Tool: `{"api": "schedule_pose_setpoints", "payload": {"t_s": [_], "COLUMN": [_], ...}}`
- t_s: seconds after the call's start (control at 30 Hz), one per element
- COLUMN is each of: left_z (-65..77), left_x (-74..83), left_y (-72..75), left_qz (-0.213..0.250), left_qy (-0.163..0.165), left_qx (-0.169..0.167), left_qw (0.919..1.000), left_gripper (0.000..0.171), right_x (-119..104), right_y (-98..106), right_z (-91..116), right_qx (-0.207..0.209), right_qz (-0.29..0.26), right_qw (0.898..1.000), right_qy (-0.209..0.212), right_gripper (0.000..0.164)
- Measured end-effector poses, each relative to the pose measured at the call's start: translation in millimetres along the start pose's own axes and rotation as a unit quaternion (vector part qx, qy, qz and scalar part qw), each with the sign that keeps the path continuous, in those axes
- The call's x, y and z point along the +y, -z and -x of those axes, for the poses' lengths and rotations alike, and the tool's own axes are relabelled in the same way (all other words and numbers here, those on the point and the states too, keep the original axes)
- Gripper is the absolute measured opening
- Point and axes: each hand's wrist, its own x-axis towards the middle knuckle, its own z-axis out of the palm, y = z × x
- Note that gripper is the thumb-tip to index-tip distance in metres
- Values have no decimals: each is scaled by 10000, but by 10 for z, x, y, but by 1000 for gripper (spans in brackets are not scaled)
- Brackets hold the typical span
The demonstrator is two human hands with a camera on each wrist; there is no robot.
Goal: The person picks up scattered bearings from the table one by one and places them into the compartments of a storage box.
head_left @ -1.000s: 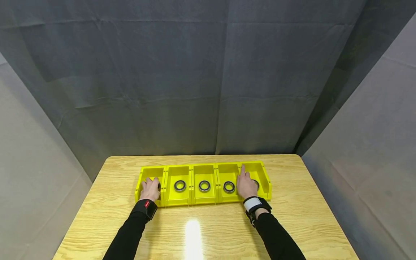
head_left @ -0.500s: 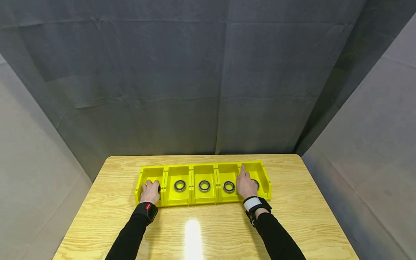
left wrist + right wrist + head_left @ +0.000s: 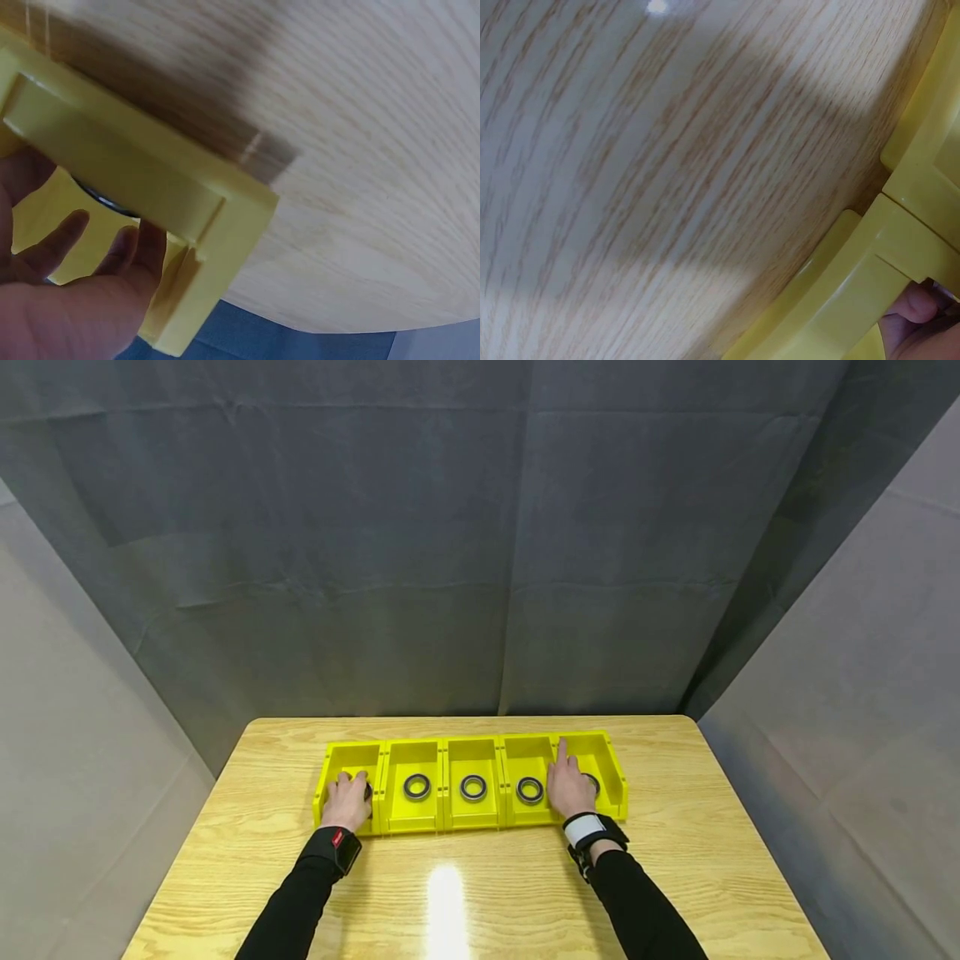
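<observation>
My left hand (image 3: 346, 800) reaches over the leftmost yellow bin (image 3: 356, 755). In the left wrist view its fingers (image 3: 71, 227) are bent and spread apart. A black-edged bearing (image 3: 101, 198) shows close to them behind the bin's front wall; the hand covers most of it. My right hand (image 3: 569, 789) lies over the divider beside the rightmost bin (image 3: 597, 745), its index finger straight along the rim. The bearing (image 3: 593, 783) there is partly hidden by the hand. The right wrist view shows a fingertip (image 3: 915, 302) inside the bin; I cannot tell whether it pinches anything.
Several yellow bins stand joined in a row on the wood table (image 3: 517, 885). The three between my hands each contain one bearing: left (image 3: 407, 794), middle (image 3: 462, 794) and right (image 3: 519, 794). A grey cloth wall (image 3: 375, 568) rises behind the table.
My left hand has shifted slightly back and forth within the leftmost bin. My right hand stays in the same place. The bearings between the hands lie as before.
</observation>
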Motion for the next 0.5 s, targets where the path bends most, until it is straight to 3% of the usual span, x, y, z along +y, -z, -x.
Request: {"api": "schedule_pose_setpoints", "payload": {"t_s": [0.23,0.5], "left_z": [37,137], "left_x": [-7,-57], "left_y": [102,171], "left_qz": [76,203], "left_qy": [98,-280], "left_qx": [-136,14], "left_qw": [9998,9994], "left_gripper": [49,48], "right_x": [-23,-23], "right_y": [24,67], "right_z": [2,10], "right_qx": [-158,-319], "right_qz": [-105,-32], "right_qw": [9998,9993], "right_qy": [-73,-168], "right_gripper": [59,60]}}
